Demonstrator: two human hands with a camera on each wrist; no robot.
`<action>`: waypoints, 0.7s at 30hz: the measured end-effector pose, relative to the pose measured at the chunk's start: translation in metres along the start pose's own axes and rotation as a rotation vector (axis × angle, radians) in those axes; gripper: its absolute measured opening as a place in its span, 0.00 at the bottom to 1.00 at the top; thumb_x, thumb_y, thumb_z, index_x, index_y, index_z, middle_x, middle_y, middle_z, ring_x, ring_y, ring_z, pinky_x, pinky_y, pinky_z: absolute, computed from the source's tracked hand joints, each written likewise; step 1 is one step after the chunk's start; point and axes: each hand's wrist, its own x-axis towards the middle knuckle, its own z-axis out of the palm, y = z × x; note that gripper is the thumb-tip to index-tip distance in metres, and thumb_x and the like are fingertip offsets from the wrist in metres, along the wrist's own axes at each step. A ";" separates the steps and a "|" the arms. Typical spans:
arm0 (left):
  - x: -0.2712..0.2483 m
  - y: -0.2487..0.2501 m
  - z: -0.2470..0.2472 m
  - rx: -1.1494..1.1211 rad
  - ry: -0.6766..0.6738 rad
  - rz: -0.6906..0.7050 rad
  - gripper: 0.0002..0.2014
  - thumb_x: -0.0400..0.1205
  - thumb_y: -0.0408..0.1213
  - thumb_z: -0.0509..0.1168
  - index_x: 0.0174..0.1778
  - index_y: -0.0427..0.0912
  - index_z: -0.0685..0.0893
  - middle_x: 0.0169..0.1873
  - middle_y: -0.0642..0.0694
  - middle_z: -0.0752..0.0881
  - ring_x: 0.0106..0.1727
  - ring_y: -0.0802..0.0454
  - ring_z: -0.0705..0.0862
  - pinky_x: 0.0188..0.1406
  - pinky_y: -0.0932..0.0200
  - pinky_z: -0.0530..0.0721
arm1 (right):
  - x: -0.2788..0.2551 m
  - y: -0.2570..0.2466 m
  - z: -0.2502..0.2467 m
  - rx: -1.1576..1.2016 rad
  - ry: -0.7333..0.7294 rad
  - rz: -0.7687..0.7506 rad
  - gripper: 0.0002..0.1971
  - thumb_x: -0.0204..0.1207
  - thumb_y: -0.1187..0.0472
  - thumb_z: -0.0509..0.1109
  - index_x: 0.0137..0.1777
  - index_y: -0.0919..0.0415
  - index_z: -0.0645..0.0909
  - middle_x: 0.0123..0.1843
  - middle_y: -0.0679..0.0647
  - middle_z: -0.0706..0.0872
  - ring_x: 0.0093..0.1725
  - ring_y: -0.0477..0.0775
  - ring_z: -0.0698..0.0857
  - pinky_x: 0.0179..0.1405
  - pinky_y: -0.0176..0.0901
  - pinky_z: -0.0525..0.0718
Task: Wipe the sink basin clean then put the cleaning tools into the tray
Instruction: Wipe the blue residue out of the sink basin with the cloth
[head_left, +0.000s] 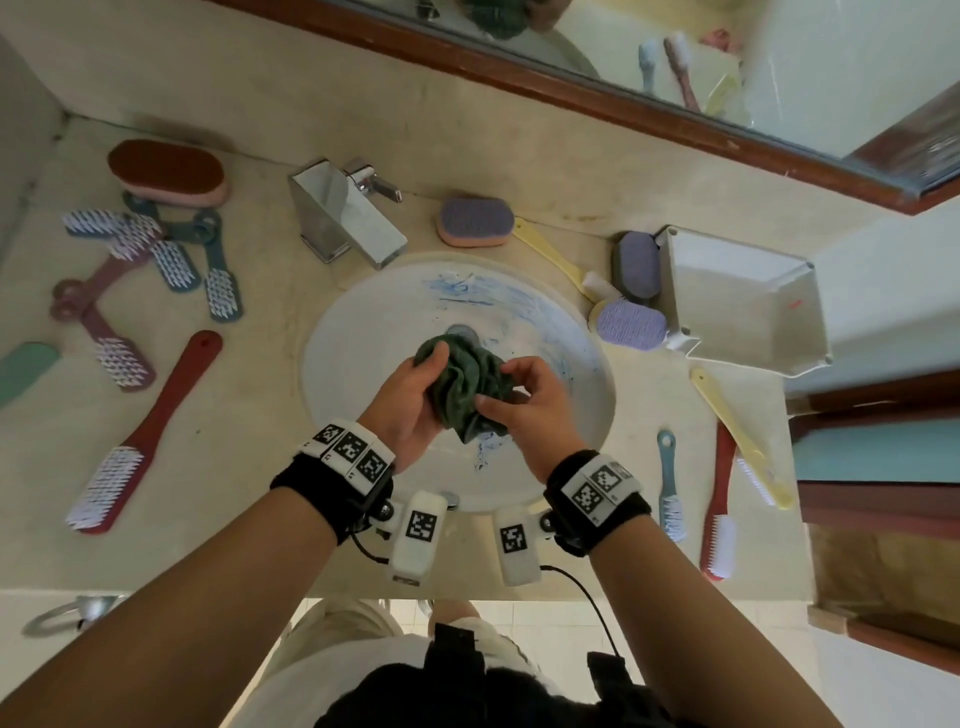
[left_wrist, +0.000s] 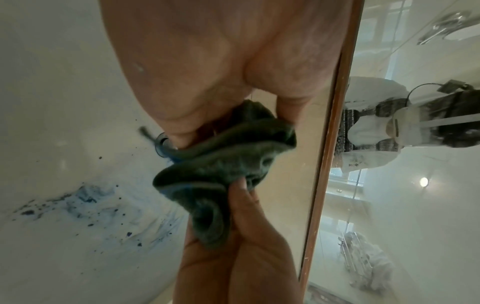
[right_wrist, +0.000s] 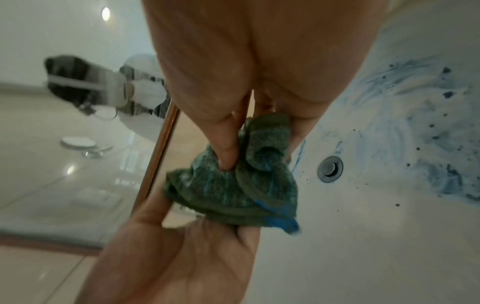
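Observation:
A crumpled dark green cloth (head_left: 462, 384) with a blue smear hangs over the middle of the white sink basin (head_left: 524, 317). Both my hands hold it. My left hand (head_left: 410, 400) grips its left side and my right hand (head_left: 530, 400) pinches its right side. The wrist views show the cloth (left_wrist: 226, 164) (right_wrist: 233, 185) bunched between fingers and thumbs, clear of the porcelain. Blue stains (right_wrist: 428, 154) streak the basin around the drain (right_wrist: 330, 169). The white tray (head_left: 743, 301) stands on the counter to the right of the basin, with nothing in it.
A chrome faucet (head_left: 343, 213) stands behind the basin. Several brushes (head_left: 171, 260) and a long red brush (head_left: 140, 441) lie on the left counter. Purple sponges (head_left: 631, 325) sit beside the tray. A yellow brush (head_left: 737, 436), a blue one (head_left: 670, 488) and a red one (head_left: 719, 504) lie at the right.

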 end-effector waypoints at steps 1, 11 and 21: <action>0.001 -0.004 0.000 0.011 0.012 0.030 0.19 0.84 0.40 0.63 0.69 0.34 0.77 0.62 0.33 0.84 0.63 0.37 0.84 0.62 0.39 0.83 | 0.000 0.002 0.004 -0.017 0.005 -0.001 0.20 0.66 0.72 0.81 0.53 0.60 0.76 0.47 0.56 0.84 0.42 0.60 0.88 0.35 0.51 0.89; 0.028 -0.037 -0.007 0.557 0.326 0.032 0.16 0.81 0.26 0.66 0.62 0.44 0.81 0.56 0.38 0.87 0.54 0.38 0.87 0.51 0.35 0.87 | 0.014 0.043 -0.026 -0.354 -0.003 -0.062 0.17 0.71 0.53 0.80 0.58 0.48 0.83 0.64 0.50 0.80 0.63 0.50 0.80 0.62 0.43 0.82; 0.063 -0.039 -0.017 1.727 0.129 0.013 0.09 0.78 0.34 0.63 0.48 0.44 0.89 0.42 0.45 0.89 0.44 0.43 0.87 0.44 0.54 0.86 | 0.025 0.114 -0.135 -1.123 0.273 -0.018 0.33 0.85 0.54 0.56 0.85 0.66 0.51 0.87 0.63 0.50 0.86 0.62 0.48 0.85 0.56 0.47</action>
